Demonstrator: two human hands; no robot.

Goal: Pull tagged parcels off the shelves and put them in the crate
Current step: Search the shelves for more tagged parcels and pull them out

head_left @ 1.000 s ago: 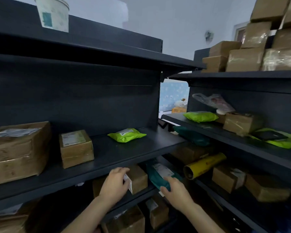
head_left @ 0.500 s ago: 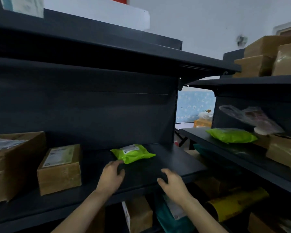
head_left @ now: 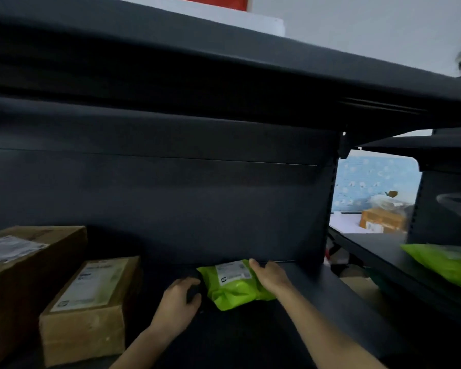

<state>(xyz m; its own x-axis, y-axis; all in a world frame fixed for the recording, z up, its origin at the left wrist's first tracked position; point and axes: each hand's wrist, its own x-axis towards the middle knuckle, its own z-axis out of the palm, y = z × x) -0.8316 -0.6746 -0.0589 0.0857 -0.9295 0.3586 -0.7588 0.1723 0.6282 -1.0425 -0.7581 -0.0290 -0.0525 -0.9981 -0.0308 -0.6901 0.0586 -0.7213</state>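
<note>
Green tagged parcel [head_left: 233, 287] lies lower centre on the dark shelf board [head_left: 330, 302], white label up, close to the back panel [head_left: 171, 203]. My right hand [head_left: 270, 275] rests on its right end, fingers together and fairly straight, fingertip at the label corner; thumb is hidden, so no grip is visible. My left hand [head_left: 180, 299] is just beside the parcel's left edge, fingers curled around a dark patch; I can't tell if it touches the parcel or holds anything. At lower left a small cardboard box [head_left: 91, 302] with a label on top sits near the left hand, and a bigger cardboard box [head_left: 19, 275] beside it is cut off by the frame edge. The upper shelf [head_left: 224, 62] overhangs everything and shades the bay. At right edge, on the neighbouring shelf, a second green parcel [head_left: 447, 262] is blurred and cut off. An orange box [head_left: 383, 221] shows through the gap, its label unreadable.
</note>
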